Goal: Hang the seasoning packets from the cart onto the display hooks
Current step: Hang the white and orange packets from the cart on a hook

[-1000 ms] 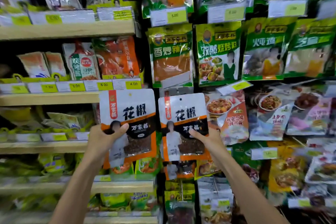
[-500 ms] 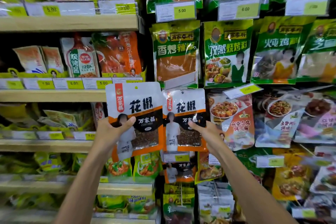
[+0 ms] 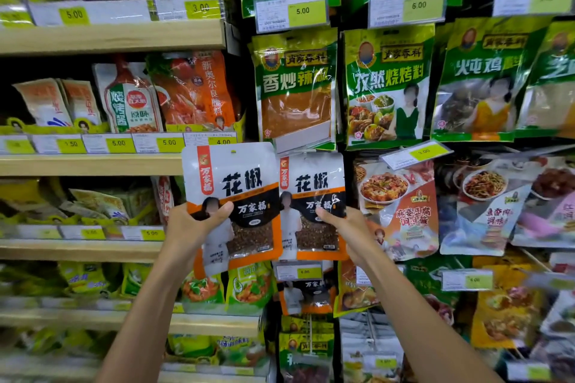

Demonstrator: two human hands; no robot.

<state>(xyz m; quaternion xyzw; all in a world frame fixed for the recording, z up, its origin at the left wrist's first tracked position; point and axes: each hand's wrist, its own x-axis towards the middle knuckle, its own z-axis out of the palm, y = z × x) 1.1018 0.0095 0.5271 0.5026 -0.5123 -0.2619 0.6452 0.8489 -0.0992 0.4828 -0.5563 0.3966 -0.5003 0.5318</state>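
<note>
Your left hand [image 3: 193, 227] pinches one peppercorn packet [image 3: 245, 183] before the wooden shelf's [image 3: 93, 165] right end. Your right hand [image 3: 351, 228] grips a second packet [image 3: 314, 183] just beyond it. Both seem light, floppy and slick, so hold them near the top edge.

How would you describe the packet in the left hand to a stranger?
Start at the wooden shelves on the left. At their right end is a white-and-orange packet beside its twin. Of the two, only it covers the shelf edge.
</note>
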